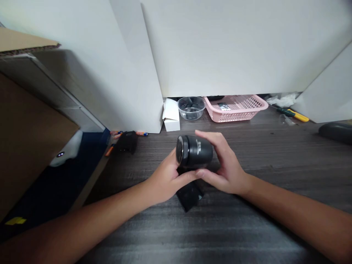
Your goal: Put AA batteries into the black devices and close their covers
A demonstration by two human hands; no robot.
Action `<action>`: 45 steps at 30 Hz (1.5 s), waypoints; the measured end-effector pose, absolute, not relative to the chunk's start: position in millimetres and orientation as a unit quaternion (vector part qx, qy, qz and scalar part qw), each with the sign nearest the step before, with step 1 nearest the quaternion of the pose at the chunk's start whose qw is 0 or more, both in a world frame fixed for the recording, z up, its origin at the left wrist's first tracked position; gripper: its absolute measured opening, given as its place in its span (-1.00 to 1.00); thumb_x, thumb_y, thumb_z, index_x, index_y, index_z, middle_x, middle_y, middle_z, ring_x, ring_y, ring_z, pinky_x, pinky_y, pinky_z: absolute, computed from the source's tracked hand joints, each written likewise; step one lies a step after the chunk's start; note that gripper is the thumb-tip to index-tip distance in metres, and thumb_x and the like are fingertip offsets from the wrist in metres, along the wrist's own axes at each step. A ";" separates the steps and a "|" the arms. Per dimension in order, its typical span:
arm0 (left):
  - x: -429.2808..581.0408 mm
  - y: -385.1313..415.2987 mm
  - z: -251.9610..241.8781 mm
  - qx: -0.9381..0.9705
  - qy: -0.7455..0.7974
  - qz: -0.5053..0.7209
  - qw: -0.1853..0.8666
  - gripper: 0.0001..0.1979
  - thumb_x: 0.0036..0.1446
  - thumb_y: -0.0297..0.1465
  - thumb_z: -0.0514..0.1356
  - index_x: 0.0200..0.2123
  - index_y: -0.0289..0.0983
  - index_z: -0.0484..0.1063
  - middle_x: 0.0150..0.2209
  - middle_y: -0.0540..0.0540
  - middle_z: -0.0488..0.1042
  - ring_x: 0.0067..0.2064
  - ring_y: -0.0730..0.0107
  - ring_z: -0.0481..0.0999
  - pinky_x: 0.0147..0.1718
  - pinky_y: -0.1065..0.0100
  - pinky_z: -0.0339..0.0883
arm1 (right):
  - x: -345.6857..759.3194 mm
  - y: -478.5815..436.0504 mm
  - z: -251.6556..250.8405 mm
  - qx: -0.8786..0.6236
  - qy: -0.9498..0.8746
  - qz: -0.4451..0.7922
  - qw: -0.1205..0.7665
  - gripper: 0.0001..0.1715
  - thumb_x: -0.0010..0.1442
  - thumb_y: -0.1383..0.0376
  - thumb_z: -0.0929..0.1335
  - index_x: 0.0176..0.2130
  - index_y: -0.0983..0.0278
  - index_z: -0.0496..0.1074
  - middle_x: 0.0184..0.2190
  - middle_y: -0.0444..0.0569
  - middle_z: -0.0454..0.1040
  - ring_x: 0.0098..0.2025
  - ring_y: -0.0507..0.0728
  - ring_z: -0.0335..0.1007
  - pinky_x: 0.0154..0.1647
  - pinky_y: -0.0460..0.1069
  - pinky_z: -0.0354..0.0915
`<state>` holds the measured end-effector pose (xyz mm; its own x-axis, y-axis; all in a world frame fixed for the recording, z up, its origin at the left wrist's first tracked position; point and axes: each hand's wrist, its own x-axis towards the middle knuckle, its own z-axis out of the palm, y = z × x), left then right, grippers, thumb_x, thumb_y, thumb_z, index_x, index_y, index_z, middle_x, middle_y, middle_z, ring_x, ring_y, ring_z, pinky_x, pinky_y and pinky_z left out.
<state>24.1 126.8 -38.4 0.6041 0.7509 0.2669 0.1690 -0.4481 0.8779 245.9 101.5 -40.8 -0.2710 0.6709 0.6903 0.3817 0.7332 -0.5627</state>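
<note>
A small black cylindrical device (pixel 202 151), with a glossy ring round one end and pale lettering on its side, is held up lying sideways over the dark table. My left hand (pixel 167 176) grips it from the lower left, near the glossy end. From the right, my right hand (pixel 227 165) curves round the other end, its thumb underneath and a finger along the top. The two thumbs meet below the device. Beneath them a flat black object (pixel 189 196) lies on the table, partly covered by my hands; its kind is unclear.
Along the white panel stand a small white box (pixel 172 115), a clear round tub (pixel 191 109) and a pink basket (pixel 233 115). A yellow-handled tool (pixel 298 115) lies at right. A black pouch-like item (pixel 127 142) and a cardboard box (pixel 33 146) are at left.
</note>
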 end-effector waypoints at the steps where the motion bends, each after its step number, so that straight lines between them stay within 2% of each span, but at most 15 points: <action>1: 24.5 126.5 -37.1 0.786 0.296 0.322 0.437 -0.49 0.31 -0.22 0.37 0.28 -0.14 0.43 0.21 -0.17 0.55 0.17 -0.02 0.54 0.23 -0.03 0.39 | 246.4 102.6 -41.4 -0.342 -0.774 0.160 0.508 -0.03 0.28 0.11 0.52 0.49 -0.02 0.12 0.38 0.09 0.33 0.37 0.44 0.30 0.40 0.39 0.27; 5: 27.3 127.9 -34.4 0.761 0.300 0.321 0.478 -0.51 0.37 -0.20 0.31 0.30 -0.14 0.40 0.23 -0.15 0.53 0.22 0.03 0.51 0.25 0.05 0.35 | 246.6 109.1 -43.9 -0.371 -0.738 0.234 0.513 -0.15 0.34 0.11 0.48 0.47 0.04 0.17 0.42 0.07 0.34 0.41 0.40 0.30 0.43 0.35 0.26; 8: 29.1 130.4 -34.6 0.741 0.320 0.319 0.497 -0.58 0.38 -0.15 0.30 0.20 -0.20 0.46 0.11 -0.15 0.57 0.14 0.08 0.53 0.25 0.05 0.33 | 246.0 113.3 -46.2 -0.386 -0.722 0.267 0.508 -0.22 0.38 0.09 0.46 0.45 0.06 0.21 0.40 0.07 0.39 0.40 0.38 0.33 0.41 0.34 0.27; 11: 30.0 131.4 -34.0 0.733 0.333 0.312 0.505 -0.59 0.37 -0.12 0.30 0.15 -0.21 0.47 0.04 -0.14 0.57 0.08 0.10 0.53 0.20 0.07 0.36 | 246.1 115.1 -48.2 -0.386 -0.722 0.277 0.502 -0.24 0.40 0.09 0.44 0.45 0.07 0.20 0.40 0.07 0.38 0.41 0.36 0.32 0.41 0.32 0.27; 20: 30.8 130.6 -31.7 0.735 0.343 0.296 0.505 -0.62 0.40 -0.10 0.27 0.11 -0.22 0.47 0.00 -0.10 0.56 0.07 0.11 0.51 0.12 0.12 0.35 | 246.8 116.6 -51.0 -0.393 -0.729 0.273 0.490 -0.27 0.42 0.10 0.42 0.46 0.06 0.19 0.43 0.08 0.35 0.42 0.34 0.30 0.38 0.28 0.32; 27: 30.9 131.2 -33.2 0.738 0.338 0.304 0.498 -0.61 0.40 -0.13 0.27 0.16 -0.20 0.46 0.08 -0.12 0.57 0.15 0.07 0.51 0.19 0.09 0.35 | 246.8 118.1 -50.4 -0.390 -0.729 0.271 0.492 -0.23 0.40 0.11 0.44 0.46 0.06 0.19 0.43 0.09 0.34 0.39 0.35 0.33 0.36 0.29 0.32; 34: 31.0 132.5 -33.8 0.746 0.339 0.305 0.485 -0.56 0.41 -0.13 0.26 0.25 -0.18 0.43 0.14 -0.12 0.57 0.22 0.06 0.51 0.24 0.09 0.33 | 245.5 119.3 -50.6 -0.392 -0.708 0.305 0.502 -0.21 0.36 0.10 0.48 0.44 0.06 0.22 0.37 0.07 0.40 0.27 0.32 0.43 0.19 0.24 0.41; 38: 29.4 133.5 -34.3 0.754 0.352 0.292 0.472 -0.52 0.39 -0.10 0.28 0.25 -0.19 0.41 0.18 -0.16 0.57 0.26 -0.01 0.50 0.26 0.02 0.33 | 244.7 118.8 -51.3 -0.389 -0.693 0.338 0.504 -0.19 0.33 0.10 0.51 0.43 0.04 0.22 0.32 0.05 0.45 0.18 0.30 0.49 0.13 0.22 0.45; 45: 26.8 135.1 -35.7 0.773 0.302 0.310 0.464 -0.43 0.41 -0.13 0.26 0.39 -0.15 0.29 0.39 -0.15 0.42 0.40 -0.01 0.37 0.38 0.04 0.22 | 242.4 116.1 -50.9 -0.373 -0.691 0.347 0.513 -0.13 0.30 0.14 0.54 0.43 0.03 0.21 0.35 0.05 0.43 0.25 0.31 0.46 0.27 0.28 0.40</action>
<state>26.8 135.1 -35.7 0.6260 0.7539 0.1994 0.1796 -0.3882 0.9039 242.4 116.1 -50.9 -0.1963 0.8712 0.4500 0.1586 0.4811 -0.8622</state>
